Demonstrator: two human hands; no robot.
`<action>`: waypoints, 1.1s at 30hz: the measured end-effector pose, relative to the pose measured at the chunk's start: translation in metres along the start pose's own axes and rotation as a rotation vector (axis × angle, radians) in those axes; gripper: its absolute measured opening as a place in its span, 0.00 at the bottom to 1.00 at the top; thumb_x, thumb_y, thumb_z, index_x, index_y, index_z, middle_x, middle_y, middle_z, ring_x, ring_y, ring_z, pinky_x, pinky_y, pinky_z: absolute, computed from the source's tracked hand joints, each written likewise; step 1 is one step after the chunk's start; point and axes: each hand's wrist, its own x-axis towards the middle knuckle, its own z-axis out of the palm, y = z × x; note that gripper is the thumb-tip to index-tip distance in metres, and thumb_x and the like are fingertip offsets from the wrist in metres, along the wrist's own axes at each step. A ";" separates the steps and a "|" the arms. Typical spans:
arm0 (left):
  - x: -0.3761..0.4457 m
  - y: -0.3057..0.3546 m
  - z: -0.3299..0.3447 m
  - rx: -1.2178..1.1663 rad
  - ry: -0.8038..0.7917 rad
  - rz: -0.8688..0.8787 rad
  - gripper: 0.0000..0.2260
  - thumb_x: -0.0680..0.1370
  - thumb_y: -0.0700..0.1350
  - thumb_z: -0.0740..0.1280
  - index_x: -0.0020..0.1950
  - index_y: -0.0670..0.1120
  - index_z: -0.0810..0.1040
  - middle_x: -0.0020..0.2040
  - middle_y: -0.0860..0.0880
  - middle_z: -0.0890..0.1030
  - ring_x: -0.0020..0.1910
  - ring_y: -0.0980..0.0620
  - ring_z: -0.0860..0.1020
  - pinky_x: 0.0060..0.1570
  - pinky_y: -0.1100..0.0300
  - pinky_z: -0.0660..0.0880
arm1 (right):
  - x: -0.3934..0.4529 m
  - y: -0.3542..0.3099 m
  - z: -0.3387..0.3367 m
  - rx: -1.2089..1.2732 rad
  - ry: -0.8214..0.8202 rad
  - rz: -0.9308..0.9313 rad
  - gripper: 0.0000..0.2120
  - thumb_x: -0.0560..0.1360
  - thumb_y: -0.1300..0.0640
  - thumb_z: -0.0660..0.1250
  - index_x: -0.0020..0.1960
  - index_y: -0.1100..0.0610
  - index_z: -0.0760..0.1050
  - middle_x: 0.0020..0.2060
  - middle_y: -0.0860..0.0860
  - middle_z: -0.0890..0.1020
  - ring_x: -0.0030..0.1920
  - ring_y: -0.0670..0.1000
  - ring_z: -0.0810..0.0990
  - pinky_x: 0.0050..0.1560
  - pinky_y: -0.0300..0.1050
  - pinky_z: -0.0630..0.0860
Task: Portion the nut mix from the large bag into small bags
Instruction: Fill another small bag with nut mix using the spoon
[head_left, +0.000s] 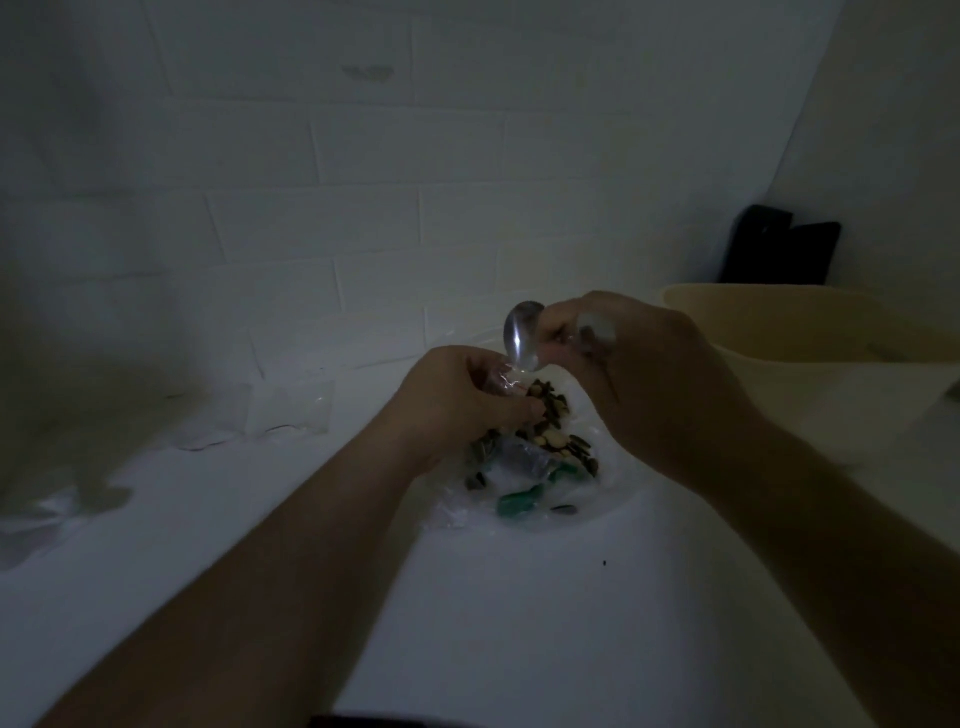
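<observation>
Directly between both hands' fingers (519, 410) sits the nut mix (556, 436).

Two bare forearms reach in from the lower edge of the view, ending in the left hand (457, 402) and the right hand (654, 374); no sleeve, cuff or glove covers either arm as far back as the frame shows; no watch, bracelet or band sits on either wrist; the light is dim, so rings, nails and finer marks on the fingers cannot be told; a dark strip at the bottom edge may be clothing, too dim to tell.
</observation>
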 end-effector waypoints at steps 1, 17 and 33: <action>0.000 0.000 0.000 0.004 0.007 0.003 0.10 0.69 0.40 0.83 0.47 0.47 0.88 0.41 0.49 0.88 0.43 0.50 0.88 0.49 0.55 0.85 | -0.001 0.003 0.001 0.009 -0.003 0.003 0.15 0.85 0.50 0.55 0.55 0.55 0.80 0.42 0.51 0.80 0.39 0.54 0.80 0.40 0.51 0.79; 0.005 -0.010 0.005 0.059 0.029 -0.057 0.26 0.68 0.46 0.85 0.64 0.48 0.84 0.51 0.53 0.88 0.49 0.56 0.86 0.59 0.54 0.83 | -0.035 0.024 0.015 -0.031 0.103 0.429 0.16 0.87 0.52 0.53 0.48 0.56 0.75 0.32 0.47 0.73 0.30 0.46 0.71 0.32 0.41 0.63; 0.005 -0.007 0.003 0.126 0.001 -0.107 0.13 0.68 0.49 0.84 0.46 0.57 0.84 0.47 0.54 0.88 0.49 0.55 0.86 0.60 0.51 0.82 | -0.037 0.013 0.030 0.055 -0.003 0.483 0.14 0.86 0.51 0.53 0.52 0.53 0.76 0.36 0.43 0.71 0.36 0.48 0.71 0.41 0.42 0.65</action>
